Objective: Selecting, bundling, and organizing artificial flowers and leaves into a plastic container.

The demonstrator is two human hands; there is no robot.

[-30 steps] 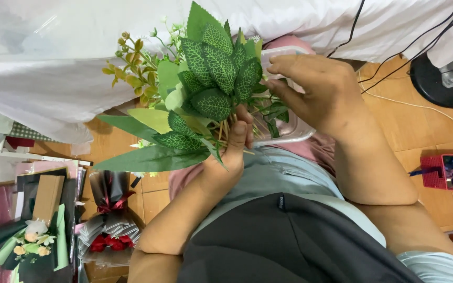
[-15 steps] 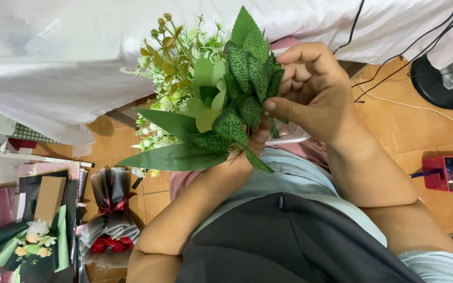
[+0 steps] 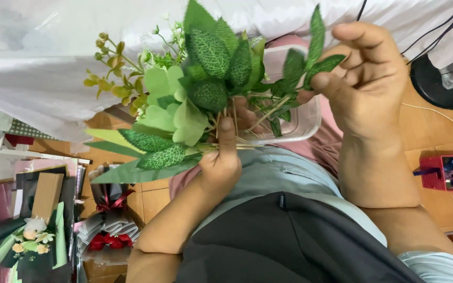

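While a clear plastic tub sits on the lap behind the stems — its contents cannot be made out — the left hand is closed around a bunch of artificial greenery, thumb upright. Raised beside it, the right hand pinches a leafy sprig between thumb and fingertips.

Left hand grips leaf bunch by stems. Right hand pinches leafy sprig beside bunch. Clear tub behind. White cloth above, bouquets on floor.
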